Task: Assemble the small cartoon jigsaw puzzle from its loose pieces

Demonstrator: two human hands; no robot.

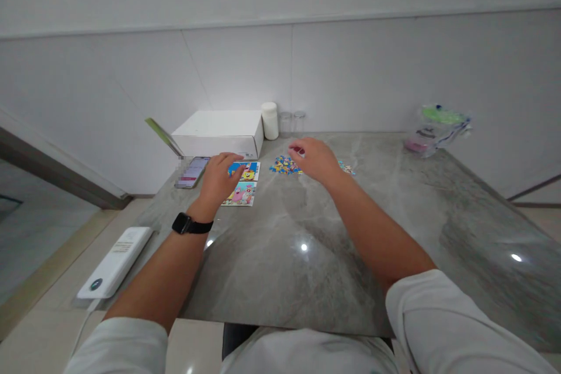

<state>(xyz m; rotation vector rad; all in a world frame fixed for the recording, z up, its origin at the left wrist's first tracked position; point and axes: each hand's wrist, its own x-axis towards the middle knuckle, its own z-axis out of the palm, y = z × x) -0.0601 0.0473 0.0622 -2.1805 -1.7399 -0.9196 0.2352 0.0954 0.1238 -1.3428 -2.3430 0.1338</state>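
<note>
My left hand (219,180) wears a black watch (191,224) at the wrist. Its fingers are apart, partly covering two cartoon picture cards. The upper card (253,170) is blue with a yellow figure; the lower card (245,194) shows a pink figure. Over a pile of small colourful pieces, like jigsaw pieces (284,166), my right hand (316,159) has its thumb and fingers curled together. Whatever lies between those fingertips, if anything, is too small to make out. A second group of paler pieces (347,168) shows behind the right hand.
A phone (193,173) lies left of my left hand. At the back stand a white box (219,128), a white bottle (270,121) and two clear glasses (292,123). A plastic bag (436,131) sits far right, a white corded device (116,262) at the left table edge.
</note>
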